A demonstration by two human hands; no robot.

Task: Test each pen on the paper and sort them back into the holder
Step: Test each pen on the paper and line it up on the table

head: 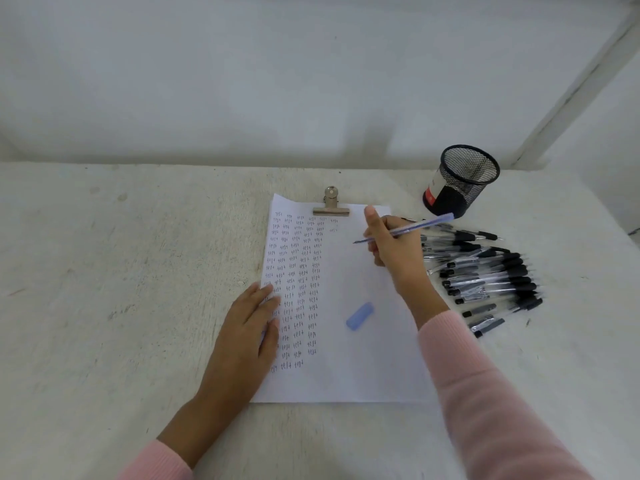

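A white sheet of paper (349, 271) lies on the table under a metal clip (331, 206), its left half filled with rows of the handwritten word "test". My right hand (391, 244) grips a blue pen (415, 227) with its tip just above the paper's upper right part. My left hand (247, 327) rests flat on the paper's left edge. The pen's blue cap (360, 316) lies on the paper. A black mesh holder (460, 181) stands at the back right; I cannot see any pens in it. Several black-capped pens (491, 271) lie piled to the right of the paper.
The table (121, 271) is pale and rough, backed by a white wall. A white post (575, 95) slants up at the far right behind the holder. The pile of pens reaches almost to my right forearm.
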